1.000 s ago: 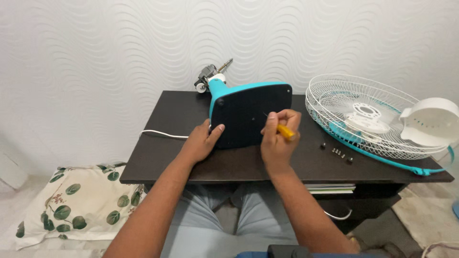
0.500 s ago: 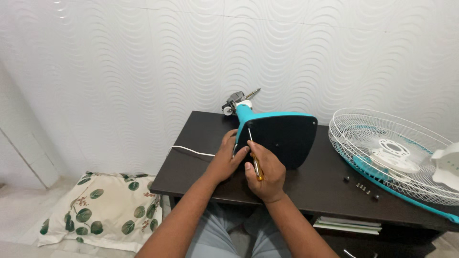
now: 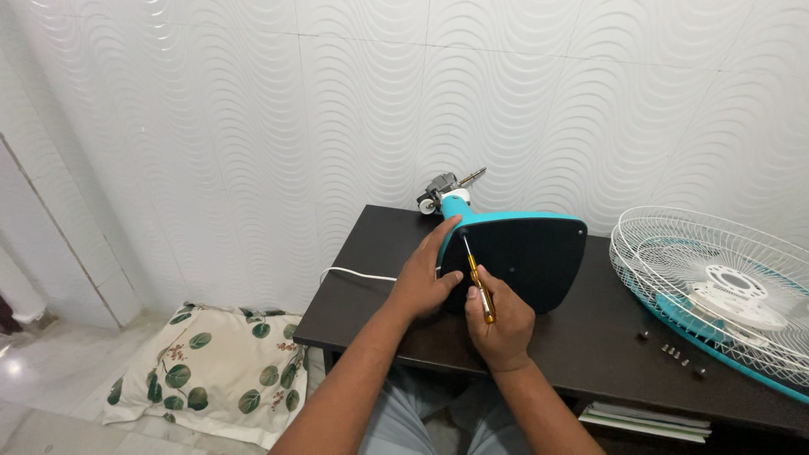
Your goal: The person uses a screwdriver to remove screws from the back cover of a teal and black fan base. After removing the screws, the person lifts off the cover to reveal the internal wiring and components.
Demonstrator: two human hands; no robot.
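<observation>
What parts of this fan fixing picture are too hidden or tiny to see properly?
- Head view: the screwdriver tip at the upper left corner of the fan base; too small to show any screw there.
- The base's left edge, covered by the left hand.
- The screwdriver handle's end, wrapped in the right hand.
- The wire fan guard, cut off by the right edge.
- The small screws on the table; too tiny to tell their type.

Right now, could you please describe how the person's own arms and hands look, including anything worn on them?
Both forearms are bare as far as the frame shows, with no sleeves in view. The left hand and the right hand wear no gloves, and I can see no ring, watch or wristband on either. Lower down, light grey-blue trousers show between the arms.
</observation>
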